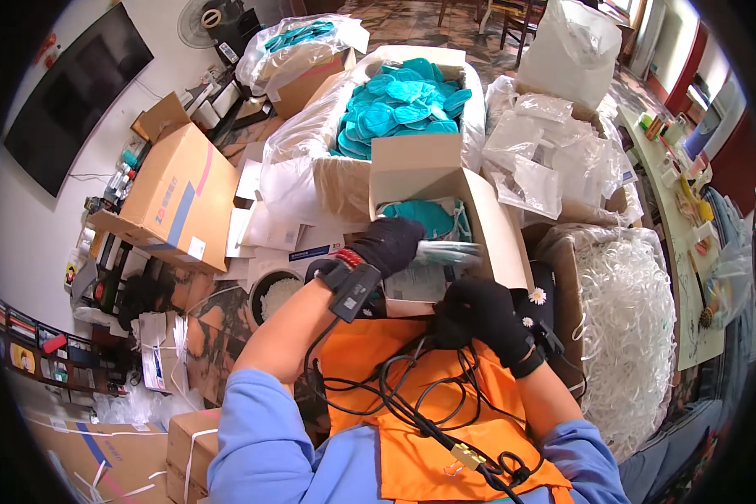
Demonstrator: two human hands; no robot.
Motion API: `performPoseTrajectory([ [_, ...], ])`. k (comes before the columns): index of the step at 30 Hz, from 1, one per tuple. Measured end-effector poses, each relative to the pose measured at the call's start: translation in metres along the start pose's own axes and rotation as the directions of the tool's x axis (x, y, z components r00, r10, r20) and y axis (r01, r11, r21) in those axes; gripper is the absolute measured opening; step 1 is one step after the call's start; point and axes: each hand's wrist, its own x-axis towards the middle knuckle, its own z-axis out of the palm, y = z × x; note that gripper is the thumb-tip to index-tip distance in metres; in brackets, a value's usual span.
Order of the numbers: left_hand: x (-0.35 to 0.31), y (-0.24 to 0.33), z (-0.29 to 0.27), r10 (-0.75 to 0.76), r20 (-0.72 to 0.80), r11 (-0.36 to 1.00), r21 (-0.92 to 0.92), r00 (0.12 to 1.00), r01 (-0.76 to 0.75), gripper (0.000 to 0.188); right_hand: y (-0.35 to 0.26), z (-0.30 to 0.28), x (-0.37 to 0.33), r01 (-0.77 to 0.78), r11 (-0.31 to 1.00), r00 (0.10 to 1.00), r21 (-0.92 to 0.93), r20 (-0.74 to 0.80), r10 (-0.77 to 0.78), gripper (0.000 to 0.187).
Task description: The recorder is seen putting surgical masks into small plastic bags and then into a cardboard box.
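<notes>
An open white carton [500,239] sits in front of me, with teal face masks [420,217] and a pale printed packet [416,284] inside. My left hand [385,245], in a black glove, reaches over the carton from its left side. Its fingers are closed on the end of a blurred white-and-teal bundle [449,252], which looks like a stack of masks. My right hand [485,321], also gloved in black, is at the carton's near right corner. Its fingers are curled, and anything in them is hidden against the dark background.
Beyond the carton stands a plastic-lined box heaped with teal masks [407,101]. To the right are clear plastic bags [546,151] and a box of white elastic straps [626,319]. A tall cardboard box [172,193] stands left. Black cables [428,395] hang over my orange apron.
</notes>
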Motion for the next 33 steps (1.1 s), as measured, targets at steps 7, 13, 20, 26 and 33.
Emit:
performPoseTrajectory([
  [7,-0.014,0.008,-0.041,-0.109,-0.146,0.976,-0.205,0.983,0.077,0.021,-0.025,-0.028,0.071,0.269,0.934,0.870,-0.237,-0.357,-0.341,0.042],
  [13,-0.020,0.001,-0.033,-0.262,-0.231,0.656,-0.754,0.937,-0.002,0.030,0.026,-0.002,0.098,0.083,0.995,0.996,-0.049,0.022,-0.082,0.037],
  [20,-0.020,-0.015,-0.025,-0.264,-0.151,0.621,-0.782,0.953,0.048,0.039,0.014,-0.012,0.111,0.029,0.975,0.983,0.221,0.169,-0.067,0.027],
  [26,-0.015,-0.006,-0.022,-0.078,-0.236,0.737,-0.668,0.969,-0.103,0.025,0.014,-0.004,0.105,0.144,0.961,0.965,0.236,0.183,-0.190,0.027],
  [33,-0.002,0.006,-0.024,-0.168,-0.231,0.822,-0.570,0.958,0.007,0.026,0.018,0.002,0.113,0.238,0.937,0.956,0.254,0.110,-0.272,0.018],
])
